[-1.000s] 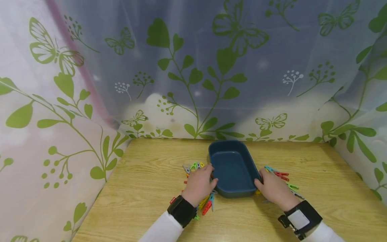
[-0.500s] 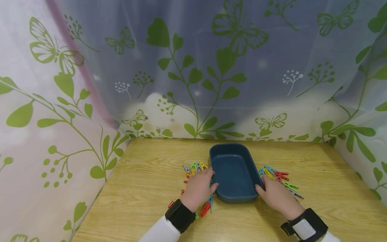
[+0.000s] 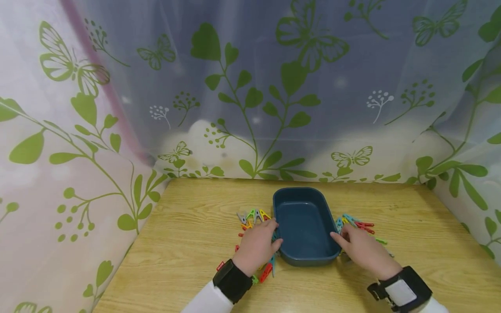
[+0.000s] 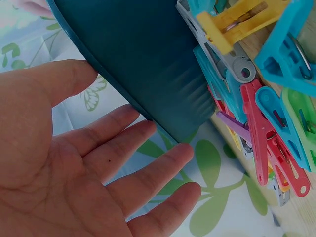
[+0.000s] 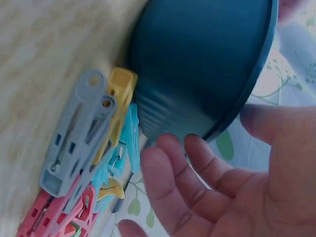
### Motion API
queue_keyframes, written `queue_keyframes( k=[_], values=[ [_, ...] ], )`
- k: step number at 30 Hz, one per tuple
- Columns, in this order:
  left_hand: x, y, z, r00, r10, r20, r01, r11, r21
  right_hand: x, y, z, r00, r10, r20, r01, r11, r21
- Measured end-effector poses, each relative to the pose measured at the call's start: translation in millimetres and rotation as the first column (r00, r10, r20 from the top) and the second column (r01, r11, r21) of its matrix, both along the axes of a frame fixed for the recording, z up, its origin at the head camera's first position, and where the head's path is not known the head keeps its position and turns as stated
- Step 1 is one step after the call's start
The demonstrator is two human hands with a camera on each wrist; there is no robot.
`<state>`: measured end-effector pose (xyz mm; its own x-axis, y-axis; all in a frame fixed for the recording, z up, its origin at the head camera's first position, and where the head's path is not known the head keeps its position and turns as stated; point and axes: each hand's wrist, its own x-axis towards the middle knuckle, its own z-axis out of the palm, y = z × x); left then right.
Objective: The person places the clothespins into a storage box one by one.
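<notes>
A dark blue rectangular plastic bin with bare insides sits mid-table. At its left side is my left hand, its thumb and nearly straight fingertips right at the rim in the left wrist view. My right hand is at the opposite side, thumb tip by the rim and fingers loosely bent beside the outer wall. Colourful clothespins lie in a pile to the left, among them a red clothespin, partly hidden under my left hand. Another pile, with a grey clothespin, lies beyond my right hand.
The wooden table runs back to a patterned curtain with green leaves and butterflies. Curtain panels also hang at the left and right. A black strap is on the left wrist and a strapped device on the right.
The bin has come a little nearer to me, with both hands at its sides. My right hand has shifted slightly down and right, and its fingers have loosened from the rim.
</notes>
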<state>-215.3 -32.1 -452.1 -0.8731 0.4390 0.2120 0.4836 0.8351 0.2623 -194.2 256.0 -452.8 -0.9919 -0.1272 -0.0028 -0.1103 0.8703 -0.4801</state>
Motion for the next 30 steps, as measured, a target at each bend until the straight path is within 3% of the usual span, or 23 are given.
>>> queue_keyframes(
  k=[7, 13, 30],
  values=[
    [-0.3, -1, -1.0, 1.000, -0.001, 0.005, 0.001, 1.000, 0.008, -20.8, 4, -2.7, 0.997, -0.025, -0.069, 0.022, 0.999, -0.035],
    [1.0, 1, 0.9, 1.000, 0.000, 0.025, -0.001, 1.000, 0.016, -31.9, 4, -7.8, 0.997, -0.036, -0.073, 0.032, 0.998, -0.058],
    [1.2, -1, 2.7, 0.999, -0.033, 0.007, 0.033, 0.999, 0.022, -26.6, 7, -10.6, 0.996, -0.010, -0.083, 0.004, 0.997, -0.073]
  ],
)
